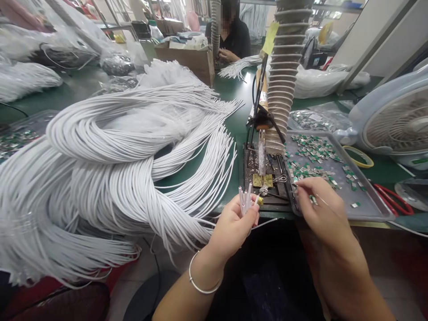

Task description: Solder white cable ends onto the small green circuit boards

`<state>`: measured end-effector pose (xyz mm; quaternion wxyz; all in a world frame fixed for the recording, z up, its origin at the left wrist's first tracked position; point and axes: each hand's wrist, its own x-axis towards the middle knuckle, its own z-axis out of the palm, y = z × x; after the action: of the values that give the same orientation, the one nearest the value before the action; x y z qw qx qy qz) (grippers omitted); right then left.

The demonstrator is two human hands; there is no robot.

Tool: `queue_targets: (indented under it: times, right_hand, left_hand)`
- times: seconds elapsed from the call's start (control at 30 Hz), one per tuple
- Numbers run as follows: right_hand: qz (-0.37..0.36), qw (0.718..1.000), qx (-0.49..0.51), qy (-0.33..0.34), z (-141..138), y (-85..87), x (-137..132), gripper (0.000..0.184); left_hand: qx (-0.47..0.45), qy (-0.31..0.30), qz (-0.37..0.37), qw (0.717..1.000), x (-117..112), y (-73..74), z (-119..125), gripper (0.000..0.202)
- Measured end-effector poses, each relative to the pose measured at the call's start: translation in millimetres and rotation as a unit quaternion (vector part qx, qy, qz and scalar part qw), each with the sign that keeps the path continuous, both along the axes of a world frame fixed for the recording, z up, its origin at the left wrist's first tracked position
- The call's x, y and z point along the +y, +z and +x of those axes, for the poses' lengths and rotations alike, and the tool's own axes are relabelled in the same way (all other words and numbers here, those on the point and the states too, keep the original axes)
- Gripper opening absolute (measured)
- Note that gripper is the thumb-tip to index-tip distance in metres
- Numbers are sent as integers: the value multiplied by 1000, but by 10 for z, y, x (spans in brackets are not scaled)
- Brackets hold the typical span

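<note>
While your left hand (230, 229) pinched a small bunch of white cable ends (245, 200) between thumb and fingers, your right hand (321, 209) pressed slim metal tweezers (294, 184) between its fingertips, their points over the near left corner of the grey metal tray (368, 209). Green-and-silver metal pieces (314, 149) lay in loose heaps on the tray floor, with a few scattered apart toward its right side. Just left of the tray's near corner, the cable ends pointed upward, their long axes near upright and slightly fanned. A small gold-coloured tip (260, 201) showed beside them; what it was could not be told. Farther left of the tray, a great looped bundle of white cables (100, 178) spread over the green workbench (234, 102). Just behind the tray's left edge stood a soldering iron (261, 154), with a ribbed grey extraction hose (284, 76) rising beyond it. Right of the tray lay red-handled cutters (393, 200), below a white fan (397, 125). Well beyond the tray, a co-worker's hand (227, 55) rested near a cardboard box (187, 62).
</note>
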<state>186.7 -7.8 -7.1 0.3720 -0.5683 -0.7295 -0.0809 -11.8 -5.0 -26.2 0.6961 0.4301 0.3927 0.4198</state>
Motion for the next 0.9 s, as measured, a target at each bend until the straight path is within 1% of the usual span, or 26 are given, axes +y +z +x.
queue_targets:
  times: [0.07,0.13,0.27,0.37,0.47,0.67,0.9]
  right_hand:
    - [7,999,35,32,-112,9,-47,11]
    - [7,996,69,62,-218,3,-89,13]
    - [15,989,117,94,-379,-37,-137,16]
    - [26,984,145,100,-461,-63,-139,19]
    - [28,979,174,104,-526,-81,-128,21]
    - [25,973,211,90,-591,-138,-124,22]
    - [22,969,227,97,-602,-182,-122,22]
  left_hand:
    - [-5,6,-3,1000,-4,-1,19,17]
    - [-21,26,-1,999,-10,-11,45,17]
    - [-44,68,21,996,-24,-37,90,19]
    - [-27,70,38,996,-28,-22,107,20]
    - [-17,65,40,997,-24,30,119,20]
    - [-24,65,39,997,-7,127,135,13]
    - [-4,75,75,994,-6,135,125,9]
